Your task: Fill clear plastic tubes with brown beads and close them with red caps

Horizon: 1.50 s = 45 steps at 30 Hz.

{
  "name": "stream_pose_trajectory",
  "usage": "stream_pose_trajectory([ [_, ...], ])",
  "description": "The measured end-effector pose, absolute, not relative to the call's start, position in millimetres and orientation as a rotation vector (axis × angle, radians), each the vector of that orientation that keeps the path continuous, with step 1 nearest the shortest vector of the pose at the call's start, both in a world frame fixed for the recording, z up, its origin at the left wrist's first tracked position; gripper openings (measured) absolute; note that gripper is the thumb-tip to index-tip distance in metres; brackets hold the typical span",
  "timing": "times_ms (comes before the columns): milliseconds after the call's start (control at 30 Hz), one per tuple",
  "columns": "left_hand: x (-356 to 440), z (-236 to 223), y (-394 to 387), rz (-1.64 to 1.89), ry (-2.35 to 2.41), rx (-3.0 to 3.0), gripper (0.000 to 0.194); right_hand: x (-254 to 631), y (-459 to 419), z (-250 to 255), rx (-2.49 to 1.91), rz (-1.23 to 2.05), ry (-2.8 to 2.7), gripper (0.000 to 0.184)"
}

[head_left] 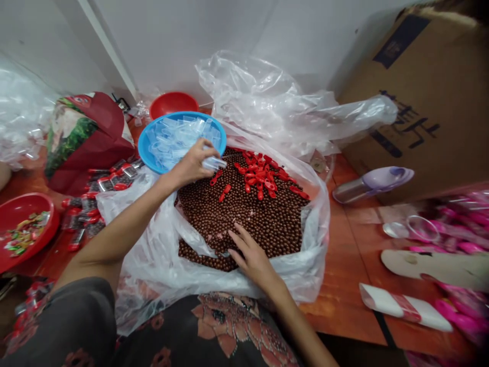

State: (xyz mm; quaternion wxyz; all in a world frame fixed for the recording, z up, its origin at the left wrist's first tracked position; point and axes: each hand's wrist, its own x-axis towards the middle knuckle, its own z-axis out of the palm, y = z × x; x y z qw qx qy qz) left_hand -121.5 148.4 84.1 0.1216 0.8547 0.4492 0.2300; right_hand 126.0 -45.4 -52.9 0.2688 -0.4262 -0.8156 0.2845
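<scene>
My left hand (194, 162) is closed on a clear plastic tube (214, 163), at the right rim of a blue basin (140, 145). Similar clear plastic tubes (171, 137) fill that basin. My right hand (250, 255) lies with fingers spread on the near part of a heap of small brown balls (275, 224), holding nothing that I can see. The balls lie in a large open plastic bag (315, 265). Toward the back of the heap is a pile of red plastic caps (262, 176), with a few loose ones closer to my left hand.
At left, filled red-capped tubes (86, 209) lie beside a red bowl (53, 219) of wrapped pieces and a dark red bag (95, 153). Another red bowl (173, 103) stands behind the basin. A cardboard box (428, 92), a bottle (370, 184) and pink items (458, 229) are at right.
</scene>
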Motion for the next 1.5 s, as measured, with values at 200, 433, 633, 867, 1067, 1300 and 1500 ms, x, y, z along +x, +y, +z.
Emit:
stream_pose_trajectory([
  [200, -109.4, 21.4, 101.1, 0.267, 1.158, 2.554, 0.04, 127.8, -44.9, -51.9, -1.176, 0.765, -2.178, 0.055],
  [433, -139.5, -3.5, 89.1, 0.204, 1.306, 2.483, 0.05, 141.1, -44.4, -47.3, -1.317, 0.708, -2.083, 0.039],
  [633, -103.4, -8.9, 60.2, 0.094, 1.297, 2.489, 0.032, 145.4, -24.7, -37.6, -1.431, 0.648, -2.018, 0.028],
  [867, -74.7, -23.8, 44.0, 0.028, 1.36, 2.372, 0.035, 183.9, 7.1, -32.2, -1.619, 0.388, -2.034, 0.033],
  [1067, -54.6, -25.8, 52.7, 0.248, 1.477, 2.042, 0.025, 199.6, 17.7, -31.1, -1.613, 0.39, -1.984, 0.035],
  [1300, 3.0, -38.0, 83.8, 0.316, 1.574, 1.943, 0.023, 201.0, 18.0, -38.5, -1.601, 0.432, -1.959, 0.035],
  [1500, 26.4, -54.3, 101.1, 0.517, 1.587, 1.819, 0.025, 219.7, 27.1, -42.2, -1.609, 0.472, -1.895, 0.036],
])
